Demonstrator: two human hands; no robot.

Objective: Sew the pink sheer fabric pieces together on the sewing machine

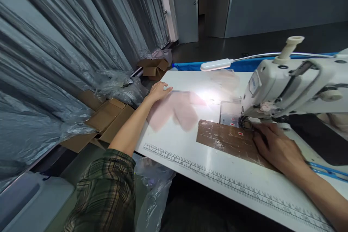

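Note:
My left hand lies on the white sewing table with its thumb held out, touching the upper left corner of a sheer pink fabric piece. The fabric spreads flat to the right, towards the bright lamp spot. My right hand rests on a brown taped board beside the needle area of a white sewing machine. Its thumb and bent fingers are apart; some fingertips are hidden near the presser foot. A metal plate lies left of the needle.
A white lamp hangs over the table. A printed ruler runs along the front edge. Blue tweezers-like tools lie at right. More sheer fabric is at the back. Cardboard boxes and plastic wrap stand left on the floor.

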